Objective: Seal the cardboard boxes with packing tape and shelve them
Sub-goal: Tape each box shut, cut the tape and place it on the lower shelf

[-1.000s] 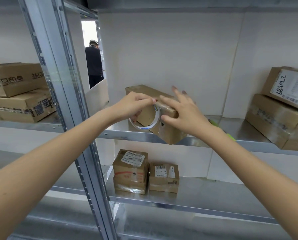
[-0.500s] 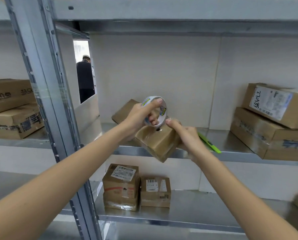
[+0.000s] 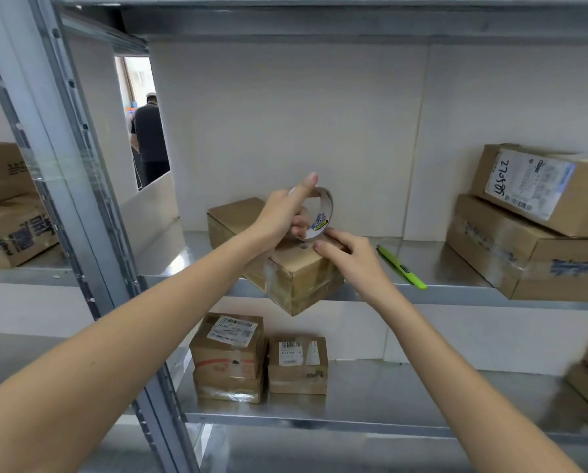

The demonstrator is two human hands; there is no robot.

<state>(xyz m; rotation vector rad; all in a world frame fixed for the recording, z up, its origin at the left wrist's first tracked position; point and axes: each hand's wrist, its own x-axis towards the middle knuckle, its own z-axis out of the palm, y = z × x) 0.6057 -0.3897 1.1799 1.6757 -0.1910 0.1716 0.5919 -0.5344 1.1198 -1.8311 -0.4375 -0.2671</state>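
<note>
Tape roll (image 3: 314, 215) directly above box (image 3: 296, 268) near end
Left hand (image 3: 280, 216) grips roll; right hand (image 3: 345, 249) fingers flat, pressing box top; box runs front-to-back.

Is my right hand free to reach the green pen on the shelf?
Probably yes: the right hand only rests on the box, and the green pen lies uncovered on bare shelf beside it.

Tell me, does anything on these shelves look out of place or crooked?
Yes: the cardboard box being taped sits askew, one corner overhanging the shelf edge. A green pen-like tool lies loose beside it. The boxes at right are stacked unevenly.
</note>
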